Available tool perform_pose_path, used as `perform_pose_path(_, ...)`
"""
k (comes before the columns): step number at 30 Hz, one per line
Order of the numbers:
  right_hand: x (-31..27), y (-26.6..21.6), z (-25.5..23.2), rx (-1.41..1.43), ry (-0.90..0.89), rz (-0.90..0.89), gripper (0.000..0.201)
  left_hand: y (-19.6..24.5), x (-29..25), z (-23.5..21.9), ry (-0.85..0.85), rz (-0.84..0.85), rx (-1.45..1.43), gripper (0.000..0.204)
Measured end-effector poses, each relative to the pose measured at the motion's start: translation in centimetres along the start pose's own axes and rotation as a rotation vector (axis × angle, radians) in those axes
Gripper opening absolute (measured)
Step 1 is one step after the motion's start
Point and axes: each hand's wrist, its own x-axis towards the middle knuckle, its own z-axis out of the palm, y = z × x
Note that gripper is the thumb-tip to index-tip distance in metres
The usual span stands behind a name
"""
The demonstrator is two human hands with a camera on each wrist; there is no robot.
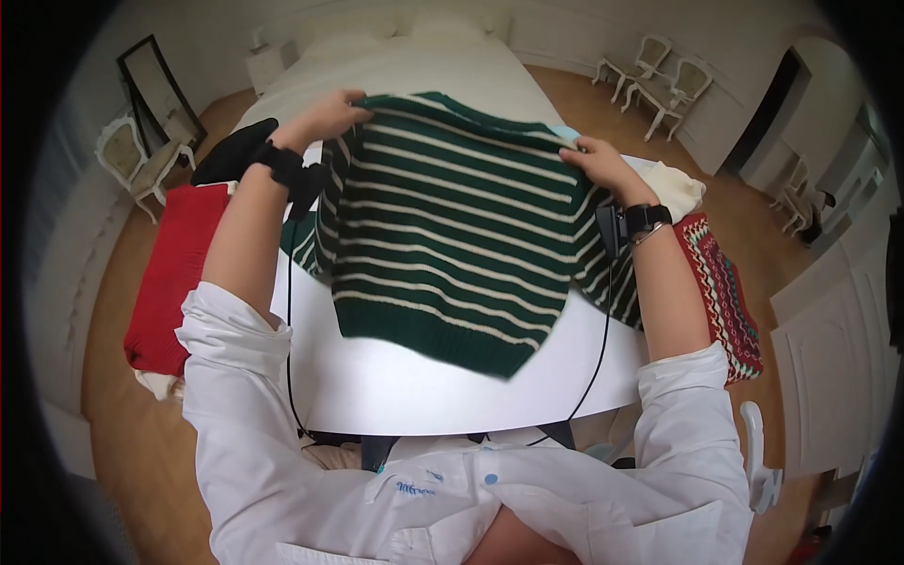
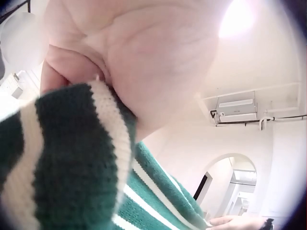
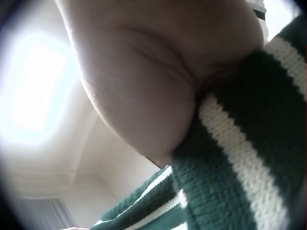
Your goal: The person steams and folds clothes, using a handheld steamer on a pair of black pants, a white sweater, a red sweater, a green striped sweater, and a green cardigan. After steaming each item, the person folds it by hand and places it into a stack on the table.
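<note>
A dark green knit sweater (image 1: 452, 226) with cream stripes hangs spread between both hands above the white table (image 1: 395, 386). My left hand (image 1: 330, 117) grips it at the upper left shoulder, thumb and fingers curled on the knit. At the opposite shoulder my right hand (image 1: 603, 166) pinches the fabric. The ribbed hem hangs toward me, its lower right corner lowest. Striped sleeves drop at both sides, partly behind the forearms. In the left wrist view the striped knit (image 2: 72, 153) runs up into the palm; in the right wrist view the knit (image 3: 240, 158) passes beneath the thumb.
Folded red knitwear (image 1: 174, 273) lies at the table's left, with a black item (image 1: 235, 151) behind it. On the right are a patterned red sweater (image 1: 721, 297) and a cream garment (image 1: 673, 188). A bed (image 1: 414, 66) stands beyond. Black cables hang from both wrists.
</note>
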Motion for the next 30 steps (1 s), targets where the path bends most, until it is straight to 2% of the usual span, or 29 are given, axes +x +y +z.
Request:
perform_pose_path(2, 1.8, -1.9, -1.4, 0.035, 0.275, -0.210, 0.044, 1.4, 1.0, -3.0, 0.233, 0.022, 0.074, 0.041)
perform_pose_path(4, 2.4, -5.0, -3.2, 0.052, 0.649, -0.348, 0.041, 1.5, 2.1, -5.4, 0.691, 0.111, 0.181, 0.043)
perform_pose_path(6, 1.2, -8.9, -5.4, 0.273, 0.723, -0.531, 0.034, 4.0, 0.5, -9.3, 0.777, 0.091, 0.218, 0.042)
perform_pose_path(8, -0.7, -11.2, -6.9, 0.386, 0.660, -0.658, 0.026, 10.0, -4.5, -11.0, 0.867, 0.250, -0.037, 0.024)
perform_pose_path(9, -1.7, -11.1, -7.9, 0.379, 0.563, -0.606, 0.022, 4.6, -3.1, -11.8, 0.928, 0.346, 0.105, 0.034)
perform_pose_path(10, -3.0, -10.9, -8.1, 0.384, 0.566, -0.602, 0.022, 5.7, -5.1, -11.9, 0.862, 0.455, 0.100, 0.029)
perform_pose_path(12, -6.2, -10.1, -8.0, 0.429, 0.201, -0.668, 0.023, 4.6, -8.7, -11.3, 0.602, 0.447, -0.027, 0.033)
perform_pose_path(14, -9.3, -8.2, -6.9, 0.477, -0.091, -0.579, 0.020, 4.1, -11.9, -9.0, 0.387, 0.411, -0.095, 0.029)
perform_pose_path(16, -12.2, -7.7, -6.5, 0.110, -0.282, -0.372, 0.023, 5.4, -15.5, -7.3, 0.011, 0.273, 0.082, 0.026)
perform_pose_path(18, -14.4, -7.5, -5.1, -0.141, -0.508, -0.342, 0.027, 3.2, -18.1, -4.2, -0.328, 0.274, 0.347, 0.032)
perform_pose_path(20, -15.2, -5.4, -4.4, -0.078, -0.852, -0.378, 0.037, 3.0, -20.8, -2.1, -0.724, 0.092, 0.198, 0.038)
perform_pose_path(21, -15.1, -4.5, -4.3, -0.122, -0.892, -0.296, 0.039, 3.6, -21.9, -1.5, -0.701, 0.039, 0.179, 0.042)
perform_pose_path(22, -14.5, -3.4, -4.0, -0.119, -0.893, -0.292, 0.039, 4.5, -22.3, -1.2, -0.677, -0.015, 0.160, 0.046)
perform_pose_path(23, -13.7, -2.2, -3.7, -0.236, -0.738, -0.262, 0.037, 6.4, -22.0, -1.2, -0.707, -0.090, 0.222, 0.041)
perform_pose_path(24, -12.9, -1.1, -3.3, -0.350, -0.579, -0.232, 0.035, 6.7, -22.1, -0.7, -0.711, -0.089, 0.221, 0.041)
perform_pose_path(26, -11.4, 0.1, -2.3, -0.512, -0.307, -0.144, 0.030, 6.9, -22.3, 0.5, -0.430, -0.065, 0.345, 0.037)
perform_pose_path(27, -10.5, 0.3, -1.8, -0.514, -0.306, -0.140, 0.030, 7.4, -22.1, 0.5, -0.420, -0.125, 0.410, 0.036)
perform_pose_path(28, -9.5, 0.0, -1.2, -0.529, -0.294, 0.089, 0.032, 6.6, -21.7, 0.9, -0.421, -0.122, 0.409, 0.036)
perform_pose_path(29, -8.6, 0.0, -0.8, -0.539, -0.280, 0.316, 0.041, 4.7, -21.1, 1.7, -0.359, -0.206, 0.445, 0.038)
perform_pose_path(30, -7.8, 0.6, -0.4, -0.539, -0.280, 0.316, 0.041, 2.9, -20.7, 2.5, -0.296, -0.292, 0.481, 0.039)
